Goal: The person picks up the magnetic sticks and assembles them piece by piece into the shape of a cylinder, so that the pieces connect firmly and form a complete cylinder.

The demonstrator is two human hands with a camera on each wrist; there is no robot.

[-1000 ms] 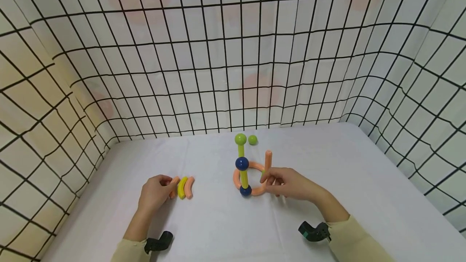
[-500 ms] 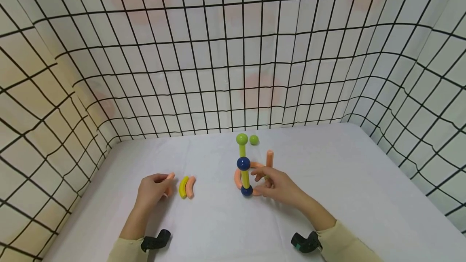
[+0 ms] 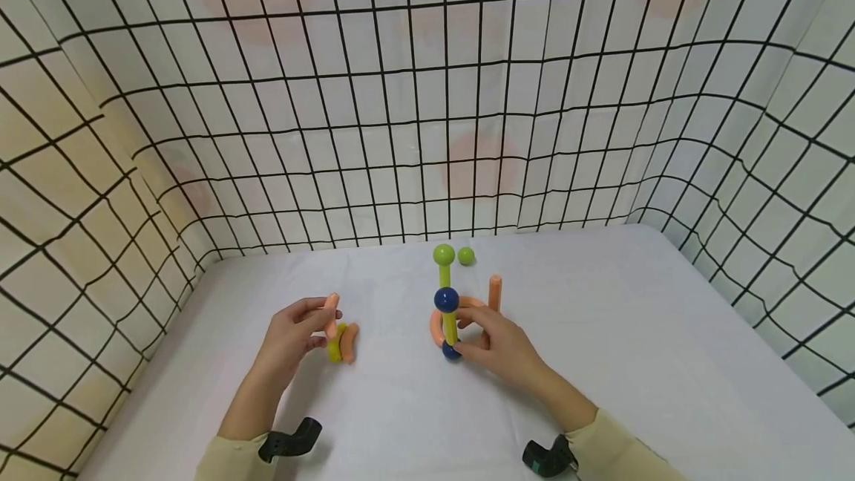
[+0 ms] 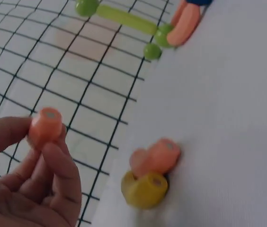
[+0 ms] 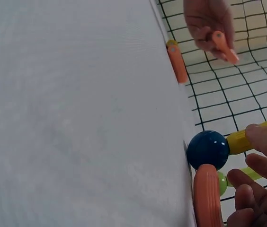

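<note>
My left hand (image 3: 292, 336) pinches a curved orange rod (image 4: 46, 125) between thumb and fingers, raised off the table. Just beside it, a curved yellow rod (image 3: 335, 346) and another curved orange rod (image 3: 349, 343) lie side by side. My right hand (image 3: 501, 344) has its thumb and curled fingers at a straight yellow rod (image 5: 240, 143) of the built figure. That rod stands between a lower blue ball (image 5: 208, 150) and an upper blue ball (image 3: 446, 300). An orange ring of curved rods (image 5: 207, 196) lies at its base, partly hidden by the right hand.
A green ball tops a green rod (image 3: 444, 275) behind the blue balls. A loose green ball (image 3: 466, 256) lies near the table's back edge. One straight orange rod (image 3: 495, 292) stands up from the ring. Black-lined white cloth walls (image 3: 401, 132) enclose the white table (image 3: 401, 421).
My left hand has picked the curved orange rod off the table beside the others and lifted it slightly right. My right hand has moved left from the upright orange rod to the yellow rod.
</note>
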